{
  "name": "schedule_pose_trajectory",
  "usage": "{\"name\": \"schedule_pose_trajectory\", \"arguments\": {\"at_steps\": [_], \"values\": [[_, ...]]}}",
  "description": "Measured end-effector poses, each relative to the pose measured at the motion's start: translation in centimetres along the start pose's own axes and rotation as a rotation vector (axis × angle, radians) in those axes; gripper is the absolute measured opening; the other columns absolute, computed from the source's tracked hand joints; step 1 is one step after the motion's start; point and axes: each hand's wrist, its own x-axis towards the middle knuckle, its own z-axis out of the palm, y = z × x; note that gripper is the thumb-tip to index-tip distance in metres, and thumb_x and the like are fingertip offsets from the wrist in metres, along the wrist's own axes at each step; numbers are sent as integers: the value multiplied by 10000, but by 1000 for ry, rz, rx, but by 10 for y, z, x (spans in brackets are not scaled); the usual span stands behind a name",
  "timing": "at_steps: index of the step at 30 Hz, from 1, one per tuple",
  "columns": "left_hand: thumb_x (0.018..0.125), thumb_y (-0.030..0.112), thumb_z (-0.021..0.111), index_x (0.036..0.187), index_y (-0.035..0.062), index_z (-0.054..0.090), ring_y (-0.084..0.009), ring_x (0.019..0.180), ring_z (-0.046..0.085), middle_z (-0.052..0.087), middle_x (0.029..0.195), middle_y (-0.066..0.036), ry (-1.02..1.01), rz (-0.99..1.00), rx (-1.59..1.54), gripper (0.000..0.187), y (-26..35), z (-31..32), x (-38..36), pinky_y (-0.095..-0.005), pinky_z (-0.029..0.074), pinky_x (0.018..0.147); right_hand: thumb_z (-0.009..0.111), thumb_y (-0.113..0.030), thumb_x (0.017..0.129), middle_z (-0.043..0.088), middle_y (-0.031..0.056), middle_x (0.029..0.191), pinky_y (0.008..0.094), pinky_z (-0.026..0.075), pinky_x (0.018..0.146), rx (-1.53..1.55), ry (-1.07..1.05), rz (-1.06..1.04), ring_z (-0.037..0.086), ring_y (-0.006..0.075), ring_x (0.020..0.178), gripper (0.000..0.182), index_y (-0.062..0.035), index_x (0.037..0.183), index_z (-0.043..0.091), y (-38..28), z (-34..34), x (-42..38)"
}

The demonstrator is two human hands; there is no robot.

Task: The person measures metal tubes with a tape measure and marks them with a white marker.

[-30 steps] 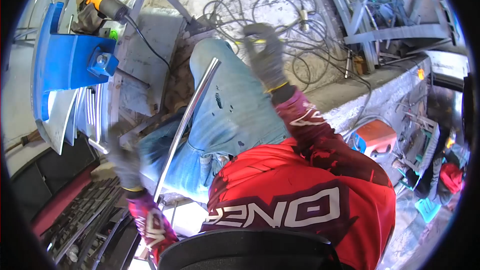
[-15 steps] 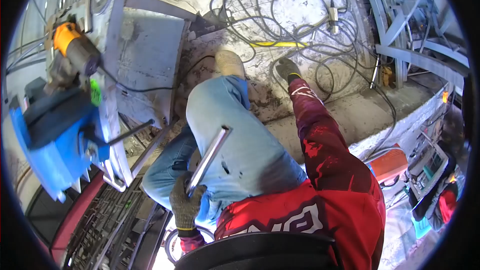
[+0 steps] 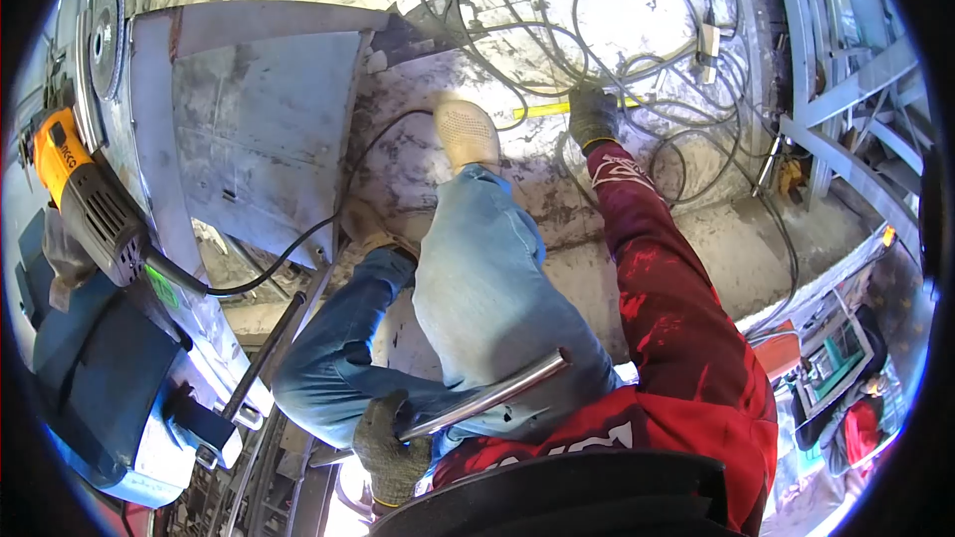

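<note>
A: How is the right arm posed?
B: It is stretched far down to the floor; the gloved right hand (image 3: 594,115) has its fingers curled on a yellow strip (image 3: 545,109) among the cables (image 3: 637,60).

A: And the other of the 2?
B: The gloved left hand (image 3: 390,449) is drawn in low, fist wrapped around 1 shiny metal tube (image 3: 489,398) lying across the thigh.

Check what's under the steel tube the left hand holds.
The steel tube lies across the person's jeans, gripped at its lower end by the gloved left hand. The glove covers that end. The right hand reaches a yellow strip among floor cables.
</note>
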Motion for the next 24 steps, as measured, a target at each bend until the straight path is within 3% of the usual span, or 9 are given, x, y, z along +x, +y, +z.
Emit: {"name": "schedule_pose_trajectory", "arguments": {"at_steps": [3, 9, 16, 24], "values": [[810, 470, 705, 1080, 28, 673, -330, 731, 661, 652, 887, -155, -36, 13, 29, 518, 11, -6, 8, -420, 513, 639, 517, -193, 914, 632, 117, 1127, 495, 472, 893, -39, -25, -98, 609, 300, 1108, 238, -150, 1090, 672, 1, 7, 2], [801, 436, 688, 1092, 22, 674, -346, 762, 661, 654, 887, -160, 1, 15, 32, 506, 6, 1, 3, -432, 512, 664, 528, -148, 894, 605, 108, 1081, 463, 473, 830, 86, 258, -371, 616, 300, 1030, 181, -142, 1041, 633, -8, 19, 1], [816, 409, 674, 1074, 22, 682, -356, 734, 659, 653, 864, -163, 36, 13, -13, 465, 5, 2, 4, -434, 513, 643, 528, -126, 900, 605, 133, 1104, 490, 498, 791, 85, 56, -270, 664, 320, 942, 207, -117, 1089, 615, -19, 12, 5], [833, 394, 673, 1046, 18, 688, -358, 737, 661, 665, 876, -165, 128, 105, 112, 432, 6, 4, 2, -442, 517, 653, 573, -184, 857, 608, 120, 1073, 490, 488, 827, 78, -10, -83, 639, 315, 999, 203, -133, 1025, 674, -64, -1, -23]]}}
